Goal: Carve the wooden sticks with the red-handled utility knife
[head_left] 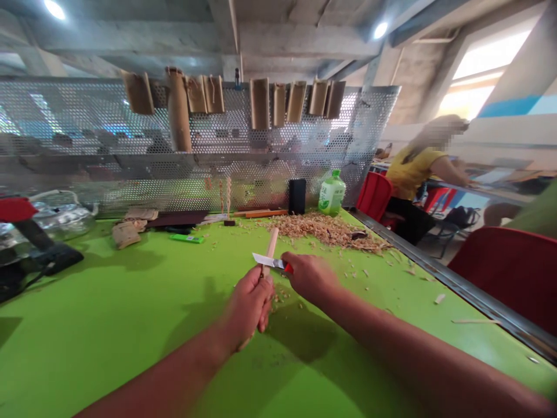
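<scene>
My left hand (250, 305) is closed around a pale wooden stick (272, 241), whose upper end points away from me over the green table (130, 342). In my right hand (311, 278) is a knife with a red handle (288, 267). Its blade (263, 259) lies across the stick just above my left fingers. The lower end of the stick shows below my left hand. Small wood chips lie on the table under my hands.
A heap of wood shavings (324, 229) lies ahead, near a green bottle (332, 194) and a black block-like object (297, 196). A green box cutter (187, 238) is further left. Behind stands a perforated metal panel (235, 151). A person in yellow (404, 171) sits at right.
</scene>
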`<move>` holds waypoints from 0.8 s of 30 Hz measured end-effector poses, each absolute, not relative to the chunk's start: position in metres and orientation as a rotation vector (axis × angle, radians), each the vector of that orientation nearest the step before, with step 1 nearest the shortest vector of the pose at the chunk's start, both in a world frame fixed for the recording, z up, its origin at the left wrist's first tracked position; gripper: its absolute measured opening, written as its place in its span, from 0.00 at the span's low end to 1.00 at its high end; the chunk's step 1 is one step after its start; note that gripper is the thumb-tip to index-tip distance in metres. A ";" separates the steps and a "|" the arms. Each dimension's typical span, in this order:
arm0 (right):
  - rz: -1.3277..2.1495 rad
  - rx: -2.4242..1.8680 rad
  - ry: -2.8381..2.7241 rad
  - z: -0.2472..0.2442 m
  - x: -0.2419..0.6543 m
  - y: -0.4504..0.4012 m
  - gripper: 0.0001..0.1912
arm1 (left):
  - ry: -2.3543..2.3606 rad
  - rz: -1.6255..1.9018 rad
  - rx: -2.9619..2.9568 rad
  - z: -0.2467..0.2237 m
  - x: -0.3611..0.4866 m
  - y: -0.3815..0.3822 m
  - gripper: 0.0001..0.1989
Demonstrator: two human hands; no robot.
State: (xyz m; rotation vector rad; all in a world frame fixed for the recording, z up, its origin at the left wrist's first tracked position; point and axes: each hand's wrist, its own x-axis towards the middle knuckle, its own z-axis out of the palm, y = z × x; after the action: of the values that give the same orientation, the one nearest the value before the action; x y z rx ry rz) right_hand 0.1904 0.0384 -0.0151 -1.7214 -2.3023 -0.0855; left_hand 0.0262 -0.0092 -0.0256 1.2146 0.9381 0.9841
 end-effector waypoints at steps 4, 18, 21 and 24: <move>-0.152 -1.771 -2.322 -0.015 0.195 0.045 0.12 | 0.988 0.972 1.230 -0.023 0.029 -0.012 0.09; -0.056 -2.176 -1.972 -0.006 0.247 0.086 0.17 | 0.934 0.837 1.180 -0.013 0.030 -0.025 0.20; -0.048 -2.366 -1.754 0.001 0.288 0.097 0.19 | 0.847 0.817 1.174 -0.014 0.025 -0.032 0.26; -0.080 -2.292 -1.713 0.000 0.293 0.097 0.19 | 0.827 0.909 1.126 -0.014 0.022 -0.027 0.24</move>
State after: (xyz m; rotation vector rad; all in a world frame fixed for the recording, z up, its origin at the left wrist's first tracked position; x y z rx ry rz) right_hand 0.2932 0.0969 0.0003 -2.2918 -1.7131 -0.0805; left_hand 0.0223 -0.0270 -0.0143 1.1265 0.8268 0.9087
